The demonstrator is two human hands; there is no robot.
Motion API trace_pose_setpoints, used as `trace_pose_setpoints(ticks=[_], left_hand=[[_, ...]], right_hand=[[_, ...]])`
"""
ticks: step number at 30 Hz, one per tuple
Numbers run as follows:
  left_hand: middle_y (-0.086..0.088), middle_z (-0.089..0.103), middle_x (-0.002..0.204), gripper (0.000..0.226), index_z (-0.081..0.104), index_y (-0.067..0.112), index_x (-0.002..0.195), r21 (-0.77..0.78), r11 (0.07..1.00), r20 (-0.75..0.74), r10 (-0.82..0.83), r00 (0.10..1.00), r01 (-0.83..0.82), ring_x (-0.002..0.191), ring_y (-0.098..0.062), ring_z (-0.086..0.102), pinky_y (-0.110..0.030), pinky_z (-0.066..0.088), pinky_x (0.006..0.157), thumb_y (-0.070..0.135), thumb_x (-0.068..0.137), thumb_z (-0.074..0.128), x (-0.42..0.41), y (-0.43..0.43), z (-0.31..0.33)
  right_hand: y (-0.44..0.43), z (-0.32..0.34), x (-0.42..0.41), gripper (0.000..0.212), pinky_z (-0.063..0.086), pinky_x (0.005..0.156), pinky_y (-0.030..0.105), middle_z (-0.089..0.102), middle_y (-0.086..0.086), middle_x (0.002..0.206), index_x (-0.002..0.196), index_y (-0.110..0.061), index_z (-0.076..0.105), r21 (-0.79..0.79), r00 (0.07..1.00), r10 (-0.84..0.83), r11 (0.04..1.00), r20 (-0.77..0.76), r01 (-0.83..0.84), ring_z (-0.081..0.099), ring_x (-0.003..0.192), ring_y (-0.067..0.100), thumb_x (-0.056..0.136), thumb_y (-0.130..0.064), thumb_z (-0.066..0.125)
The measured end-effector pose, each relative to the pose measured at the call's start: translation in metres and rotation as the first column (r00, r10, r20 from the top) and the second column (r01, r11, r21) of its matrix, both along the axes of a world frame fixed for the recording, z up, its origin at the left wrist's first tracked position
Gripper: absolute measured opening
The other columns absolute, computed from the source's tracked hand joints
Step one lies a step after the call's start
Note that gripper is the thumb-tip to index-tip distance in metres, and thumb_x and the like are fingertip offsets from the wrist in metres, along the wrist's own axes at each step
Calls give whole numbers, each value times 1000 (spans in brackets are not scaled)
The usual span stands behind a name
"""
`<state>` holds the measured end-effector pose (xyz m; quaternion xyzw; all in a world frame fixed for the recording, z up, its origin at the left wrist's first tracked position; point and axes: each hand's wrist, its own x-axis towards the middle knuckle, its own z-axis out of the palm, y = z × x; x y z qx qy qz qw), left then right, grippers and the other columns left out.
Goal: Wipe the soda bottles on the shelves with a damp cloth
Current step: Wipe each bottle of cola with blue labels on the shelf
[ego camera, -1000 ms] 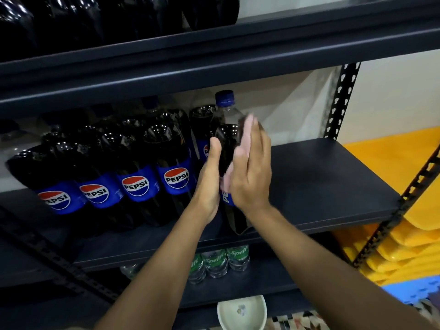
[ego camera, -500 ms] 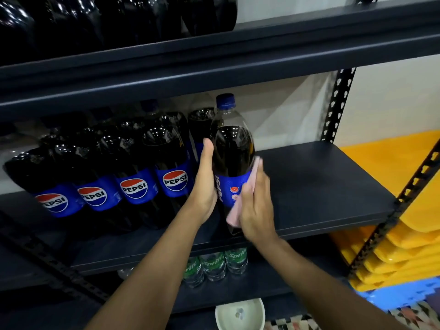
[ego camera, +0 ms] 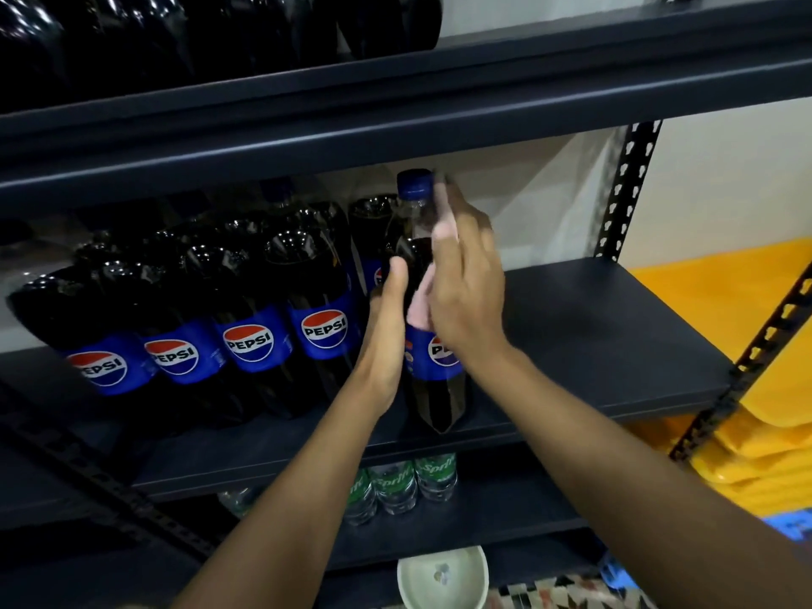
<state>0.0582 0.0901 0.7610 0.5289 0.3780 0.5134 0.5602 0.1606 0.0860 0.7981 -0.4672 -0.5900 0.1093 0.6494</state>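
Dark metal shelving (ego camera: 395, 125) filled the view; its middle shelf (ego camera: 593, 336) carried the work. One Pepsi bottle (ego camera: 435, 389) with a blue cap (ego camera: 414, 183) stood upright near the shelf's front edge, just right of a row of Pepsi bottles (ego camera: 250, 340) running toward the left end. The left hand (ego camera: 386, 340) gripped this bottle's left side, thumb laid up the front, remaining fingers hidden behind it. The right hand (ego camera: 468, 283), motion-blurred, pressed a pink cloth (ego camera: 419, 305) flat against the bottle's shoulder, fingers straight and together, tips reaching beside the cap. Sprite bottles (ego camera: 395, 485) stood at the front edge of the shelf below; a pale bowl (ego camera: 444, 578) lay lower still.
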Motion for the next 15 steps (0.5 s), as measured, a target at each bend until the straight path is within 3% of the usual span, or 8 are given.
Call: trace_pose_setpoints(ticks=[1, 3, 6, 9, 13, 15], left_hand=[[3, 62, 149, 99, 56, 32, 151, -4, 1000, -12, 13, 1000, -13, 137, -13, 59, -46, 45, 118, 97, 76, 52, 0, 1, -2], [9, 58, 153, 105, 52, 35, 153, 8, 999, -32, 46, 998, -45, 141, -9, 54, -46, 43, 119, 100, 72, 53, 1, 2, -5], [8, 58, 153, 101, 55, 32, 152, 18, 999, -6, 26, 1000, -26, 144, -12, 51, -48, 34, 124, 98, 76, 53, 3, 3, -5], [4, 63, 148, 107, 53, 28, 152, -8, 997, 72, 73, 995, -73, 136, -17, 61, -48, 44, 118, 96, 70, 61, 4, 5, -6], [1, 60, 151, 114, 48, 29, 156, -53, 990, 74, 132, 988, -129, 136, -22, 61, -52, 45, 117, 98, 67, 64, 3, 11, -12], [1, 61, 150, 112, 49, 28, 155, -43, 993, 57, 114, 992, -111, 136, -22, 61, -52, 45, 117, 98, 69, 62, 1, 13, -11]], right_hand=[[-2, -15, -4, 49, 50, 97, 35, 56, 2, 132, 149, -24, 47, 91, 997, -55, 995, 47, 50, 56, 118, 15, 106, -40, 30], [-3, -51, -8, 56, 45, 110, 45, 38, 12, 155, 160, -15, 25, 170, 988, -117, 980, 97, 99, 45, 140, 25, 110, -39, 27], [-15, -100, -7, 62, 35, 120, 51, 15, 1, 166, 163, -24, 4, 39, 993, -79, 996, 93, 75, 25, 154, 22, 109, -49, 22], [-32, -140, -4, 60, 34, 121, 48, 15, -10, 165, 161, -43, -1, -124, 998, -6, 992, 67, 14, 22, 154, 10, 106, -51, 24], [-42, -167, 4, 62, 31, 123, 47, 15, -9, 168, 161, -44, 1, -254, 996, 57, 967, 64, -39, 20, 154, 7, 105, -54, 25], [-44, -165, 8, 59, 31, 124, 43, 11, -17, 168, 156, -56, -5, -297, 993, 95, 952, 74, -68, 19, 153, 2, 105, -58, 24]])
